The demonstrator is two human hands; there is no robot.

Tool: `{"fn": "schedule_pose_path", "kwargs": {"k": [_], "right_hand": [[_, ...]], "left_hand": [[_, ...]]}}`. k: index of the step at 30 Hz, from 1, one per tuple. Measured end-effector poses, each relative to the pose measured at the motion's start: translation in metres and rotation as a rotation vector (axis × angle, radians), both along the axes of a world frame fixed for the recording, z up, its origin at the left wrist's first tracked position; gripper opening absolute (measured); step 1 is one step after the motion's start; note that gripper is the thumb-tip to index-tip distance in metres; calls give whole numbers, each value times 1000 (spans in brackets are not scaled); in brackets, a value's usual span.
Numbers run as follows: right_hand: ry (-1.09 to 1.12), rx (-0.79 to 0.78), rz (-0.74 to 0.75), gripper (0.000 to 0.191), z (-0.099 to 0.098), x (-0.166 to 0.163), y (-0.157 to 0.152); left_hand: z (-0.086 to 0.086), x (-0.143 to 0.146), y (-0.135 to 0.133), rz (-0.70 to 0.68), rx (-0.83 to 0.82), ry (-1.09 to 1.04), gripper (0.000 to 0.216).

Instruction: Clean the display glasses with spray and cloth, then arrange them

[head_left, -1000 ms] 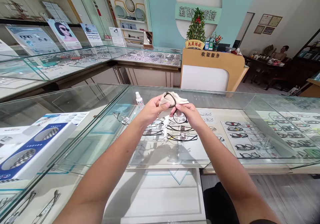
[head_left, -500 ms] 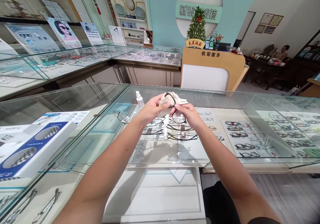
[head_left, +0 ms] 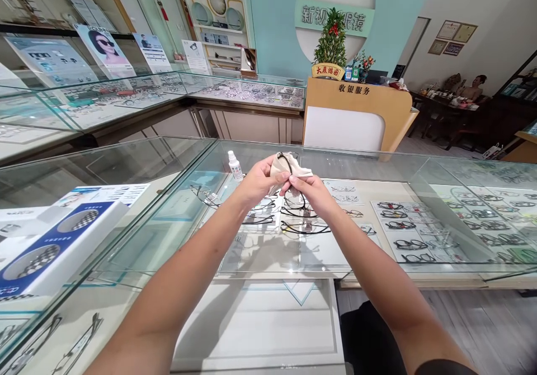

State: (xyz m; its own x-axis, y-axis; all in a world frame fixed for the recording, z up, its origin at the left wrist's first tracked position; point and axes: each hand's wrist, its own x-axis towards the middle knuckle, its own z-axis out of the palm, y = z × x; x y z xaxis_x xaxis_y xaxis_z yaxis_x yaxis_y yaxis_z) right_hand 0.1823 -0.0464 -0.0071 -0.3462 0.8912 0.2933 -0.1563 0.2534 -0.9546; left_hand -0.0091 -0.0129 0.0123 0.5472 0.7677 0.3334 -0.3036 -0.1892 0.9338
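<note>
Above the glass display counter [head_left: 356, 165], both of my hands are around a pair of black-framed eyeglasses [head_left: 289, 165]. My left hand [head_left: 260, 180] is closed on a whitish cleaning cloth [head_left: 298, 166], which is bunched behind and around one lens. With thumb and fingers, my right hand [head_left: 311, 190] pinches the frame near its middle, close to my left fingertips. The other rim hangs below, in front of the glasses in the case. A white bottle [head_left: 235, 166] with a printed label stands on the glass beyond my left wrist.
Rows of eyeglasses [head_left: 400, 225] lie inside the case under the glass. A blue and white box [head_left: 54, 246] is at the left. Behind stands a wooden cashier desk [head_left: 356, 93] with a plant [head_left: 330, 39]. A person [head_left: 474, 89] sits at a far table on the right.
My hands have shifted slightly left and drawn closer together. The right one has moved in toward the left, and the hanging rim has turned a little. The cloth stays around the lens.
</note>
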Motion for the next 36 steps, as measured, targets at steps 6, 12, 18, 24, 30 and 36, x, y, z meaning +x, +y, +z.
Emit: {"fn": "schedule_pose_path", "kwargs": {"k": [6,12,18,24,30,36], "right_hand": [[-34,80,71,58,-5,-10,-3],[27,88,-17,50,-3,5,4],[112,222,-299,46,4,18,10],[79,207,-359,53,2,11,10],[85,193,-304,54,-5,3,10],[43,223,-238,50,-5,1,7]], "left_hand": [[-11,11,-2,163,-48,-38,59],[-10,9,7,148,-212,-193,61],[-16,7,12,190,-236,-117,62],[-23,15,-2,60,-188,85,65],[-20,22,-12,48,-117,155,68],[-18,22,-13,60,-39,190,71]]}}
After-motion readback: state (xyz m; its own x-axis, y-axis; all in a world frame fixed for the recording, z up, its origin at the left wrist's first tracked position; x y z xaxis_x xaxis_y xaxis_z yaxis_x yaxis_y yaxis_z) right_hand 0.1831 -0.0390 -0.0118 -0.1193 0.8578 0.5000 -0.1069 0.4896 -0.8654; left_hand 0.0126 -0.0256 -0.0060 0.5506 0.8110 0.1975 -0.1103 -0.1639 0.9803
